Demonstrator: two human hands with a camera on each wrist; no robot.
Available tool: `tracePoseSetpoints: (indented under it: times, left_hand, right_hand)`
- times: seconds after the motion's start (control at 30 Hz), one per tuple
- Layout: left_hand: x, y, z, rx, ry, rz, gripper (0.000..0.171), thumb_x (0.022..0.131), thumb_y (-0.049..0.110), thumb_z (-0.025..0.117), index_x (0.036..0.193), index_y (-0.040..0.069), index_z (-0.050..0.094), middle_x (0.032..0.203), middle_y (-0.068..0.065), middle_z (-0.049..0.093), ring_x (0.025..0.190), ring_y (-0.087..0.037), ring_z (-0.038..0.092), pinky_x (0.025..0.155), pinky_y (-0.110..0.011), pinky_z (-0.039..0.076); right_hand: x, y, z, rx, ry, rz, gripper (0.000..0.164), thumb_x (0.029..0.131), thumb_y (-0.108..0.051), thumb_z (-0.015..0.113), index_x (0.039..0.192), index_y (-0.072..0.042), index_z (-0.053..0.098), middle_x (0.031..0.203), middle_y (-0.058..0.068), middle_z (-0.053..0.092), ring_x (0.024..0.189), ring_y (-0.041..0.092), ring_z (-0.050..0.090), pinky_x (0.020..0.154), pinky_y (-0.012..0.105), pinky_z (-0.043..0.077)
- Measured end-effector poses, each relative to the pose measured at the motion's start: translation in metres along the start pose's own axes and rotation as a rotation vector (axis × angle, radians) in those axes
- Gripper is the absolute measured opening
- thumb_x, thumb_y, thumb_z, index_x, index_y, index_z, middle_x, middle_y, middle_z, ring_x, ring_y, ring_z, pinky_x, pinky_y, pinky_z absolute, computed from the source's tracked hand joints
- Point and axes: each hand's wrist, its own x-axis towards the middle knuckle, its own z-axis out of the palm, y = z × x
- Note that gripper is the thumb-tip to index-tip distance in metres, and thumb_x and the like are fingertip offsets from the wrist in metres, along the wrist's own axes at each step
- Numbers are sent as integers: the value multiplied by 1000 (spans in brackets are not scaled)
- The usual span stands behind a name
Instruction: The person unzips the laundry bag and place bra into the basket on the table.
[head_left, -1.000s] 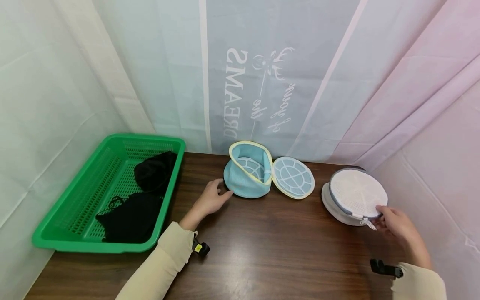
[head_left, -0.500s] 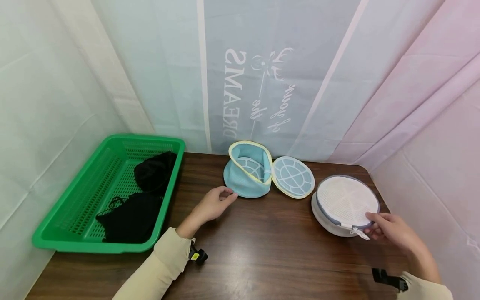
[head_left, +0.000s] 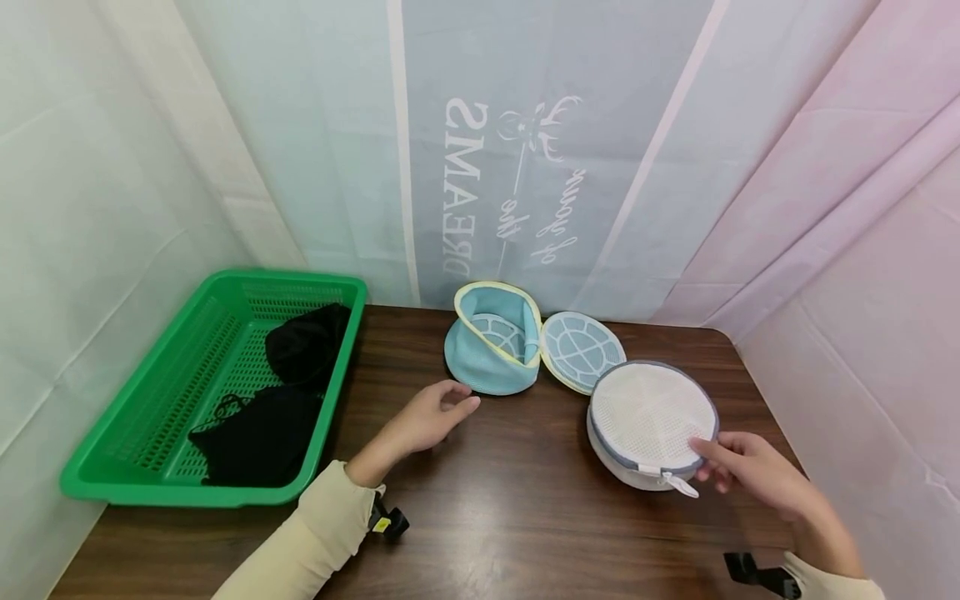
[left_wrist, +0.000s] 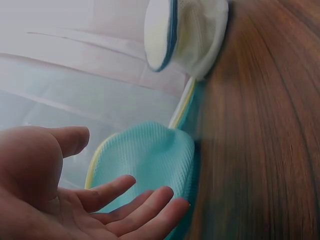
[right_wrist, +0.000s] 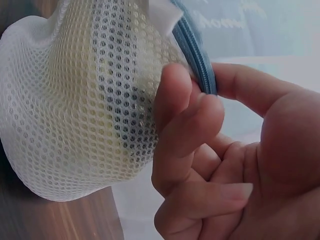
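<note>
Right grip (head_left: pixel 757 475) around white bag's rim (right_wrist: pixel 194 45).

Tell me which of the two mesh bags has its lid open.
The yellow-trimmed blue bag: its round lid is folded out beside it. On the white bag, pinched by the right hand, a white lid covers the top.
</note>
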Motion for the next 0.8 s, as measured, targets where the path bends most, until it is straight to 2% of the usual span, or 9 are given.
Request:
tracePoseSetpoints:
  times: [0.27,0.47,0.6,0.8]
  left_hand:
    - [-10,6,8,-52,-74,25,47,104,36,60,133,0,60,129,-14,64,109,-25,67,85,-39,57]
    - [-15,6,21,-128,-116,51,46,104,32,60,132,-4,58,126,-18,65,98,-32,68,77,-39,58]
    - [-18,5,28,-179,-135,31,46,104,32,60,132,-5,57,124,-20,65,89,-34,69,73,-42,59]
    - [-23,5,38,-303,-194,30,49,107,28,55,136,-11,47,119,-28,65,93,-34,70,69,-38,60]
  right_hand:
    - [4,-12,20,55,-86,-48,38,108,-23,52,92,10,62,78,2,66,63,12,58,61,30,51]
    - [15,-23,42,88,-120,-66,37,106,-24,55,89,8,62,76,5,65,61,12,56,60,30,49]
    - [22,-30,55,110,-150,-109,36,106,-22,56,89,9,62,75,6,65,59,11,55,59,30,48]
    - [25,-42,73,140,-204,-156,34,106,-20,57,90,10,62,74,5,66,59,11,56,59,30,50]
